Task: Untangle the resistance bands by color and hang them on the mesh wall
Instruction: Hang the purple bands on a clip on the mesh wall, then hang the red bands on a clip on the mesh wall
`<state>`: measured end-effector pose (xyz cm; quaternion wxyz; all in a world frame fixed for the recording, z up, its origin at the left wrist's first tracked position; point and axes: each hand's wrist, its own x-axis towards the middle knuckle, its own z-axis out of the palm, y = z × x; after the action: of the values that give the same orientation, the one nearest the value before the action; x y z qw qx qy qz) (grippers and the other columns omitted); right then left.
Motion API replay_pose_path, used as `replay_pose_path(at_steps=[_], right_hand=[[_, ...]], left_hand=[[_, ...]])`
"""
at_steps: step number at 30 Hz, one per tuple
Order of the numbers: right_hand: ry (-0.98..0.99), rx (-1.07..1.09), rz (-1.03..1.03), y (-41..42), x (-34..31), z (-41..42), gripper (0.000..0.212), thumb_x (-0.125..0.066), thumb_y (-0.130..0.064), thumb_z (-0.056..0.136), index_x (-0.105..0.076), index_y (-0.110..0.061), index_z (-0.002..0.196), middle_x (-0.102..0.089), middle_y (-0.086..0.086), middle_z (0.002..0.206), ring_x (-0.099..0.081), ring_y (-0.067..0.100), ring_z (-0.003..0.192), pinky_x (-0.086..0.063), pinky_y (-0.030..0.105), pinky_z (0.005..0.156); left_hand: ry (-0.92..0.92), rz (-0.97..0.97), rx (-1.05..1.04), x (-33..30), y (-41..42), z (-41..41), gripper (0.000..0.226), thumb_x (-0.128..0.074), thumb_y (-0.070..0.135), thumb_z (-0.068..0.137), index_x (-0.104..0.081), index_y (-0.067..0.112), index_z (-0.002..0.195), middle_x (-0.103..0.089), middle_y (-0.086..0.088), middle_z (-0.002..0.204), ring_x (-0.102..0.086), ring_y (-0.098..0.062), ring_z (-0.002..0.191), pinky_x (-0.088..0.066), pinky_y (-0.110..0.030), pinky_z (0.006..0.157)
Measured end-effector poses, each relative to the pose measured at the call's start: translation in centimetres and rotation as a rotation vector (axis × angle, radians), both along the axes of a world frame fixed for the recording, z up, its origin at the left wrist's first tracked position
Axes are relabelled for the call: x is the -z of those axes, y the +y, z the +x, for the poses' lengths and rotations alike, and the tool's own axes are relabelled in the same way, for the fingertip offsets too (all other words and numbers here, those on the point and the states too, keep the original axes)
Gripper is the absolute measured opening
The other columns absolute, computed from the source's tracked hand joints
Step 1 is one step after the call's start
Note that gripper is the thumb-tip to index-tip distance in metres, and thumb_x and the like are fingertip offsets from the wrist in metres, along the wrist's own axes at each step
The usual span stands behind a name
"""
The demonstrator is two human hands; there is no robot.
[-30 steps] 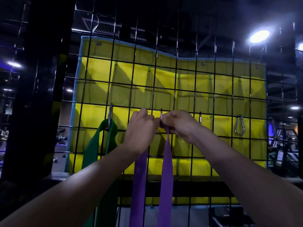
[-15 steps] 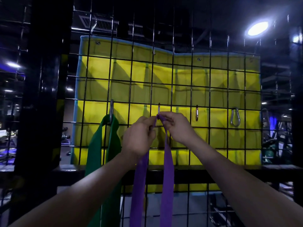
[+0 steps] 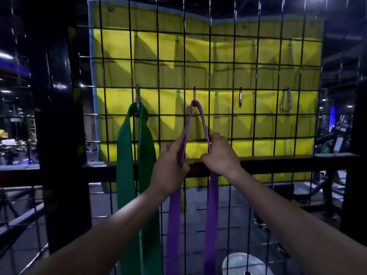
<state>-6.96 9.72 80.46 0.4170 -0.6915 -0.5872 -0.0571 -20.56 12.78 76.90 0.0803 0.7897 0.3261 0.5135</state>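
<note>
Dim gym behind, and a black mesh wall [image 3: 222, 76] backed by a yellow mat fills my view. Just above my hands the purple band [image 3: 211, 211] loops over a clip [image 3: 194, 95]. My left hand [image 3: 168, 171] pinches one strand, my right hand [image 3: 221, 157] grips the other. Left of them hangs the green band [image 3: 127, 165]. Tugging down unevenly could, I judge, slip the loop off, or let it snap back.

Two bands, one green band [image 3: 127, 155] and one purple band [image 3: 211, 205]; four carabiners [image 3: 286, 100]; two hands [image 3: 168, 169]
</note>
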Motion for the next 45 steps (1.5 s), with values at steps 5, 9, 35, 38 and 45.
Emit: replay_pose_path(at_steps=[5, 9, 35, 38, 45], right_hand=[[0.339, -0.421, 0.122, -2.7, 2.5, 0.6, 0.032, -0.053, 0.015, 0.077, -0.055, -0.011, 0.096, -0.058, 0.009, 0.082, -0.054, 0.021, 0.075, -0.043, 0.016, 0.06], [0.165, -0.34, 0.216, -3.6, 4.2, 0.9, 0.053, -0.052, 0.015, 0.076, -0.055, -0.007, 0.124, -0.062, 0.016, 0.103, -0.059, 0.022, 0.093, -0.044, 0.022, 0.08], [0.136, 0.045, -0.242, -12.8, 23.3, 6.9, 0.058, -0.052, -0.03, 0.082, -0.044, -0.006, 0.135, -0.047, 0.019, 0.134, -0.043, 0.034, 0.126, -0.035, 0.031, 0.101], [0.175, 0.166, -0.335, -16.9, 27.8, 10.9, 0.052, -0.056, -0.021, 0.081, -0.046, -0.013, 0.131, -0.05, 0.015, 0.13, -0.045, 0.034, 0.121, -0.041, 0.038, 0.098], [0.392, 0.432, -0.514, -29.7, 39.3, 18.2, 0.04, -0.054, -0.015, 0.081, -0.054, -0.007, 0.121, -0.054, 0.018, 0.124, -0.05, 0.036, 0.116, -0.041, 0.043, 0.099]], left_hand=[[-0.234, -0.276, 0.35, -0.1, -1.6, -0.8, 0.061, -0.056, -0.01, 0.083, -0.043, 0.014, 0.137, -0.055, -0.004, 0.107, -0.058, -0.01, 0.084, -0.043, -0.002, 0.066], [-0.24, -0.328, 0.428, 1.0, -2.2, -1.1, 0.062, -0.053, -0.013, 0.082, -0.043, 0.022, 0.132, -0.06, 0.003, 0.103, -0.06, 0.007, 0.083, -0.047, -0.005, 0.072], [0.305, -0.177, 0.212, 20.1, -10.6, 5.4, 0.061, -0.058, 0.001, 0.078, -0.045, 0.012, 0.136, -0.042, -0.003, 0.139, -0.045, -0.022, 0.124, -0.037, -0.028, 0.103], [0.385, -0.295, 0.285, 24.0, -13.5, 10.4, 0.06, -0.058, 0.002, 0.076, -0.046, 0.013, 0.133, -0.044, -0.004, 0.138, -0.049, -0.024, 0.121, -0.038, -0.028, 0.103], [0.597, -0.515, 0.514, 34.1, -22.3, 19.8, 0.055, -0.056, 0.002, 0.077, -0.047, 0.011, 0.131, -0.043, -0.007, 0.134, -0.047, -0.026, 0.122, -0.041, -0.034, 0.099]])
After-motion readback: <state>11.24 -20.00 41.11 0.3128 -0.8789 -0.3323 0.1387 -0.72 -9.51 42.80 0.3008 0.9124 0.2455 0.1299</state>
